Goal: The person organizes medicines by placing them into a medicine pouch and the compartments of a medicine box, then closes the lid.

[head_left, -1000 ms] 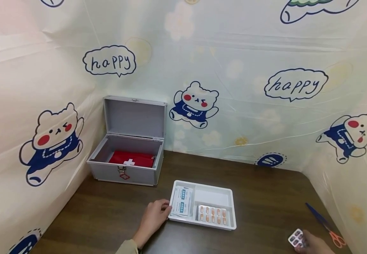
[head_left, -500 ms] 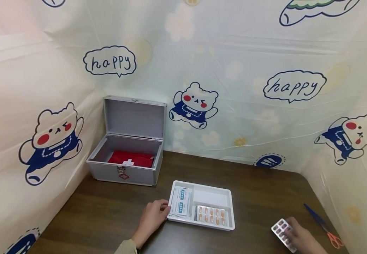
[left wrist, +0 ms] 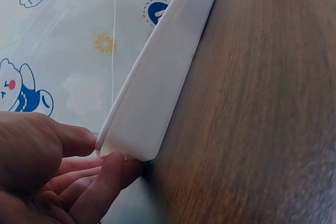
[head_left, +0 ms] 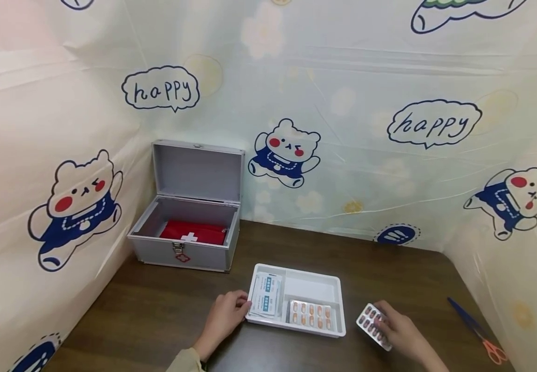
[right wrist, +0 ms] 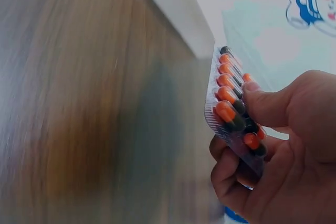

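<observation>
My right hand pinches a blister pack a short way to the right of the white divided tray. In the right wrist view the pack's orange-and-black capsules show, with the thumb on its face and the fingers curled behind. The left hand holds the tray's left edge; in the left wrist view its thumb is at the rim and its fingertips are at the lower corner. Flat white-and-blue packets fill the tray's left compartment. A blister pack of orange capsules lies in the front right compartment.
A silver box with its lid raised stands at the back left, a red pouch with a white cross inside. Scissors with orange handles lie at the table's right edge. Printed sheeting walls the brown table.
My right hand has carried the capsule blister pack leftward from the lower right, close to the tray. The left hand stays at the tray's left edge.
</observation>
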Available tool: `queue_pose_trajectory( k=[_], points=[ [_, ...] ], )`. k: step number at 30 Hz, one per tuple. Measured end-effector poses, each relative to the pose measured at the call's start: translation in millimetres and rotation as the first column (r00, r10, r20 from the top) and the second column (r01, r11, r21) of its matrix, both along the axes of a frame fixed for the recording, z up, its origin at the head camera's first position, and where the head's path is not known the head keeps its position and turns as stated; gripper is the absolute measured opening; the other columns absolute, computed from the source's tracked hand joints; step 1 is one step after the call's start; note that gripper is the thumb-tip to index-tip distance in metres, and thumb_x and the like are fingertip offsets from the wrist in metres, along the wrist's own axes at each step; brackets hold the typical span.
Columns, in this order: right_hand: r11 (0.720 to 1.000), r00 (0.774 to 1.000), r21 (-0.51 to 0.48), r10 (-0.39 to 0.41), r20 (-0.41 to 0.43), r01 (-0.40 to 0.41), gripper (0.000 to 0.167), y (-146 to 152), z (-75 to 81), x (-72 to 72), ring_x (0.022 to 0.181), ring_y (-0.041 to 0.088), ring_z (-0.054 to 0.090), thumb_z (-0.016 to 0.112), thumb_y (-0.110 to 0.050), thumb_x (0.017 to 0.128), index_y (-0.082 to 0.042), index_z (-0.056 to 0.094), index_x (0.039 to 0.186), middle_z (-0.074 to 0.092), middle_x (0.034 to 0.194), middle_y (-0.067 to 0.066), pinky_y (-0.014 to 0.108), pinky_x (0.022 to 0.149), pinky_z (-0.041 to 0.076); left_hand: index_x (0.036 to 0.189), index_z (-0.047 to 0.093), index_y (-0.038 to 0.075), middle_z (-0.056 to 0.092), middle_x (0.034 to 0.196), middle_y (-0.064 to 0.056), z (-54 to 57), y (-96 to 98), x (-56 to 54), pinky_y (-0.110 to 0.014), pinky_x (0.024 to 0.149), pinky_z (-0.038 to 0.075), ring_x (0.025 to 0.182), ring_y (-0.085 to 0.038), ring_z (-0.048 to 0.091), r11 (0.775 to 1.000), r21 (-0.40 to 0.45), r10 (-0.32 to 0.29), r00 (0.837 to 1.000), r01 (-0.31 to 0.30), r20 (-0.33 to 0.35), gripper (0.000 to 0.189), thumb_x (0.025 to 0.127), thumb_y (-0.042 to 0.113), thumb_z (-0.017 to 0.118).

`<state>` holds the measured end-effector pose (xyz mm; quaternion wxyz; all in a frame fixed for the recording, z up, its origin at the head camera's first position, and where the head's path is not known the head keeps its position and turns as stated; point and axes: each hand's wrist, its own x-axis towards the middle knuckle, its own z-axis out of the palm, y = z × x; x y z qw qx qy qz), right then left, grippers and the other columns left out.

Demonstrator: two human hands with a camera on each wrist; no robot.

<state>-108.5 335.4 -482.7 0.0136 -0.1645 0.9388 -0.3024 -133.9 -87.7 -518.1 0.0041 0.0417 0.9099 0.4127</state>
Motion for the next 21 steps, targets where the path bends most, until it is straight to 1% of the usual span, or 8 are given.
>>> queue_pose_trajectory(
  k=[3,7,8,11,13,16,19,21],
  points=[
    [1.000,0.999,0.007,-0.025,-0.036,0.025,0.022,-18,1.0,-4.0,0.060,-0.005,0.046,0.066,-0.009,0.092,-0.011,0.059,0.113,0.057,0.072,-0.010,0.021,0.055,0.040,0.098,0.074,0.003,0.077,0.090,-0.008,0.4,-1.3,-1.1,-0.038,0.071,0.059,0.084,-0.018,0.073,1.000,0.008,-0.013,0.999,0.013,0.032,0.014,0.089,0.014,0.073],
    [0.999,0.999,0.013,-0.044,-0.022,0.044,0.022,-41,5.2,-11.7,0.065,-0.003,0.047,0.066,-0.007,0.092,-0.010,0.064,0.114,0.061,0.079,-0.007,0.021,0.059,0.041,0.100,0.074,0.003,0.077,0.092,-0.008,0.8,-2.5,-2.9,-0.039,0.072,0.059,0.085,-0.018,0.073,1.000,0.020,-0.022,0.998,0.021,0.054,0.016,0.089,0.014,0.072],
    [0.999,0.999,0.013,-0.047,-0.020,0.047,0.022,-47,6.3,-13.0,0.067,-0.002,0.048,0.066,-0.007,0.092,-0.009,0.065,0.114,0.063,0.082,-0.006,0.021,0.061,0.043,0.101,0.073,0.002,0.077,0.092,-0.008,0.9,-2.6,-3.0,-0.039,0.072,0.059,0.085,-0.018,0.073,1.000,0.022,-0.024,0.998,0.023,0.057,0.016,0.089,0.014,0.072],
    [0.999,0.997,0.014,-0.042,-0.068,0.044,0.023,-63,6.9,-17.2,0.079,0.001,0.055,0.068,-0.006,0.091,-0.007,0.068,0.114,0.070,0.095,-0.001,0.026,0.070,0.049,0.101,0.073,0.002,0.077,0.093,-0.009,1.0,-3.3,-3.6,-0.039,0.072,0.060,0.085,-0.018,0.073,1.000,0.022,-0.020,0.998,0.019,0.061,0.017,0.090,0.014,0.072],
    [1.000,0.993,0.008,-0.023,-0.115,0.024,0.025,-73,5.2,-19.5,0.082,0.002,0.057,0.069,-0.005,0.089,-0.006,0.070,0.114,0.071,0.099,0.001,0.027,0.073,0.051,0.102,0.073,0.002,0.077,0.093,-0.009,1.4,-3.9,-3.9,-0.039,0.072,0.060,0.085,-0.018,0.073,1.000,0.022,-0.017,0.997,0.016,0.070,0.017,0.090,0.014,0.072],
    [0.999,0.979,-0.017,0.036,-0.200,-0.040,0.027,-87,0.3,-23.5,0.078,-0.001,0.053,0.070,-0.001,0.087,-0.004,0.071,0.114,0.069,0.093,0.000,0.025,0.068,0.048,0.102,0.073,0.002,0.077,0.095,-0.009,1.7,-4.1,-4.3,-0.039,0.073,0.060,0.086,-0.019,0.073,1.000,0.021,-0.019,0.997,0.017,0.080,0.018,0.090,0.015,0.072],
    [0.991,0.951,-0.036,0.110,-0.289,-0.126,0.030,-98,-5.7,-27.6,0.069,-0.005,0.043,0.071,0.003,0.084,0.000,0.071,0.114,0.060,0.080,-0.005,0.020,0.059,0.040,0.103,0.073,0.002,0.077,0.096,-0.010,1.4,-3.4,-5.0,-0.040,0.074,0.060,0.087,-0.019,0.073,1.000,0.024,-0.022,0.996,0.020,0.088,0.018,0.090,0.015,0.072],
    [0.985,0.931,-0.038,0.146,-0.333,-0.168,0.031,-105,-9.2,-29.5,0.067,-0.006,0.039,0.071,0.004,0.083,0.002,0.071,0.114,0.055,0.076,-0.007,0.018,0.057,0.038,0.104,0.073,0.002,0.077,0.097,-0.010,0.9,-2.6,-5.2,-0.041,0.075,0.060,0.087,-0.020,0.073,0.999,0.026,-0.024,0.995,0.022,0.094,0.019,0.090,0.015,0.072]
  ],
)
